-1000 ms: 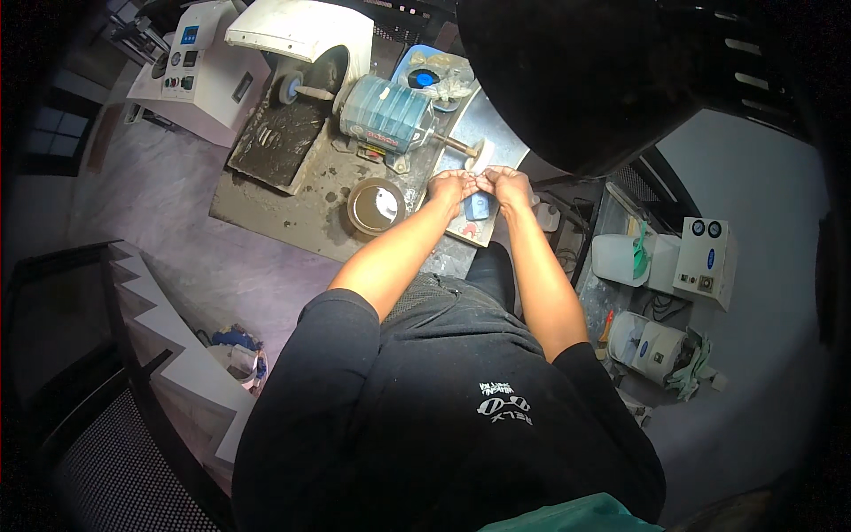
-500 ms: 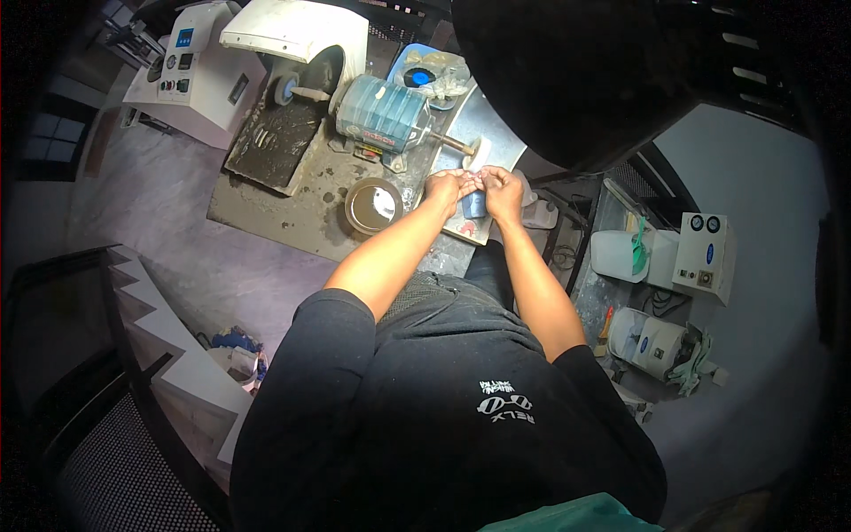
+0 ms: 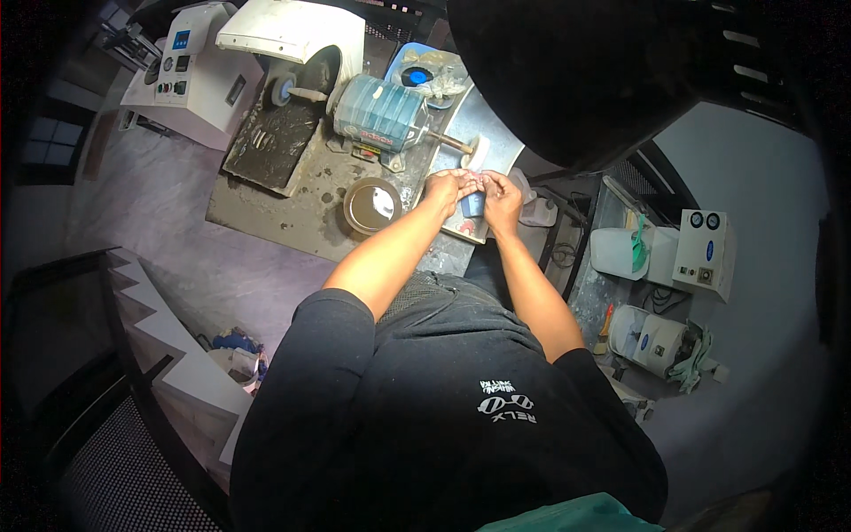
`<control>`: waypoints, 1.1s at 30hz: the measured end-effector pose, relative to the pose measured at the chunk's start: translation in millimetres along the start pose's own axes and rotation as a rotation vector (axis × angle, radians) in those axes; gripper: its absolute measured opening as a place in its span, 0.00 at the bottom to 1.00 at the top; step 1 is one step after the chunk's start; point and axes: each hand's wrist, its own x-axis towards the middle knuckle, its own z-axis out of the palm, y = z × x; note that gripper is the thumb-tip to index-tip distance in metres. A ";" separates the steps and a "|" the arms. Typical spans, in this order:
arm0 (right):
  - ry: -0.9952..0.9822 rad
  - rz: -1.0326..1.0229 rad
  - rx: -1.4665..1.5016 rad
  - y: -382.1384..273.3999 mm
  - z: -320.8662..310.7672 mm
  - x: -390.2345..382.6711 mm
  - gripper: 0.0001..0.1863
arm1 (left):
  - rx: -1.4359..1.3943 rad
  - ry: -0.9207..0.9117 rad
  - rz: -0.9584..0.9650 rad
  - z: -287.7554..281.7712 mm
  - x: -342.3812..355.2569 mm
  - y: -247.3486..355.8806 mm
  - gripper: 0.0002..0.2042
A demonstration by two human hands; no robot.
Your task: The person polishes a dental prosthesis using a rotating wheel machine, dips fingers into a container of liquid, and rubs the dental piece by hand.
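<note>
My left hand (image 3: 445,189) and my right hand (image 3: 503,200) meet at the right end of the bench. Their fingers are closed in a pinch around a small pinkish piece (image 3: 480,180), too small to name. Directly beyond the fingertips is a white buffing wheel (image 3: 477,152); whether the piece touches it I cannot tell. A shaft joins the wheel to a blue-green bench motor (image 3: 376,113). Below the hands, a blue block (image 3: 473,206) rests on the pale metal tray (image 3: 496,121).
Left of my left forearm stands a bowl (image 3: 349,209) of brownish liquid. A white hood (image 3: 288,28) covers another wheel (image 3: 283,89) at the motor's far end. A large black shade (image 3: 567,80) hangs at upper right. White machines (image 3: 705,248) stand along the right side.
The whole view has shifted very slightly. Both hands keep their pinch on the small piece by the wheel, with only a slight movement of the right fingers.
</note>
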 end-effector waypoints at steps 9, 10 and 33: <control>0.063 0.159 0.466 16.3 6.3 0.7 0.07 | 0.027 -0.022 -0.024 2.2 -3.4 1.2 0.06; 0.064 0.159 0.465 19.0 6.0 0.3 0.07 | 0.042 0.003 -0.017 3.5 -4.4 1.4 0.06; -0.113 0.342 -0.150 40.3 5.0 22.7 0.09 | 0.429 0.222 0.024 -14.9 -13.7 10.7 0.06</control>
